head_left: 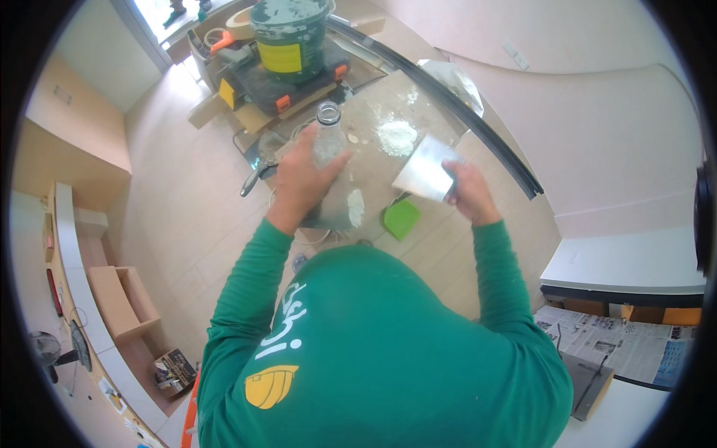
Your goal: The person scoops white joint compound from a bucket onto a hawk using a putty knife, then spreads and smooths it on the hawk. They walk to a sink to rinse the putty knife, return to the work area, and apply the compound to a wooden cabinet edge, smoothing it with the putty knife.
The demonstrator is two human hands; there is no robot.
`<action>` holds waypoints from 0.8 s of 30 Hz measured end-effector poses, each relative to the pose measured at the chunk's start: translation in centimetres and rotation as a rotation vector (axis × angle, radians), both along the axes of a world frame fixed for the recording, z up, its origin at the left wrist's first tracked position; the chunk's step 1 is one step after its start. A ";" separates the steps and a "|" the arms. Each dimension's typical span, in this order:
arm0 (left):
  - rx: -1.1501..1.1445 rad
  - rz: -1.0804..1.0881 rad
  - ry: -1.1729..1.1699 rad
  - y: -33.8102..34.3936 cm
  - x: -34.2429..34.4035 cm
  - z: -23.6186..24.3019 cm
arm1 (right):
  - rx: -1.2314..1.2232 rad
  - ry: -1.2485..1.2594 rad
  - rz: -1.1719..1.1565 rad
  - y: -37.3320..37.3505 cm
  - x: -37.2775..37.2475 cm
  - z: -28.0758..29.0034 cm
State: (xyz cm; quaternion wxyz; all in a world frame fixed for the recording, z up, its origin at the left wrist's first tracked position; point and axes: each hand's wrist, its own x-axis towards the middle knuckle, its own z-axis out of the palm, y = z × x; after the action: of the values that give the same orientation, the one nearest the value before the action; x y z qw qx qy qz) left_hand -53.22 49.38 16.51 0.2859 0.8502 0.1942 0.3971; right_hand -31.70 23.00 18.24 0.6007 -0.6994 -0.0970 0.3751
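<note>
My left hand (300, 175) is wrapped round a clear, uncapped bottle (328, 140), whose open mouth points up. In my right hand (473, 194) is a wide metal putty knife (423, 170), its flat blade turned to the left. Just beyond the blade, a mound of white powder (396, 137) lies on a brown board (373, 175). A white smear (356, 208) marks the near end of that board. Below the putty knife is a flat bright green piece (402, 219), probably plastic.
A green bucket (290, 56) with white residue stands on a black toolbox (272, 89) at the far side. Long black rails (478, 127) run along the right of the board. A dark-handled tool (251, 182) sticks out at the left. Newspaper (609, 343) covers a surface at right.
</note>
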 end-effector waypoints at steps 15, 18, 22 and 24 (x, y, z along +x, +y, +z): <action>-0.118 -0.021 0.105 0.2 -0.5 0.5 | 0.218 0.053 -0.240 3.1 -3.2 1.0; -0.088 -0.062 -0.007 0.0 -0.1 0.3 | 0.158 0.055 -0.228 0.0 -3.1 -0.1; -0.120 -0.100 -0.011 -0.3 -0.3 1.5 | 0.186 0.052 -0.228 -1.3 -2.8 -1.0; -0.053 -0.115 0.120 0.8 0.0 2.3 | 0.221 0.034 -0.221 -1.3 -2.8 -0.8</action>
State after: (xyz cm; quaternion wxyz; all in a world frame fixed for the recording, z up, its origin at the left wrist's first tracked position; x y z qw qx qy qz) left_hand -53.25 50.14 18.84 0.3186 0.8743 0.1725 0.3230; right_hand -34.54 21.72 17.44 0.7130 -0.6290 -0.0498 0.3058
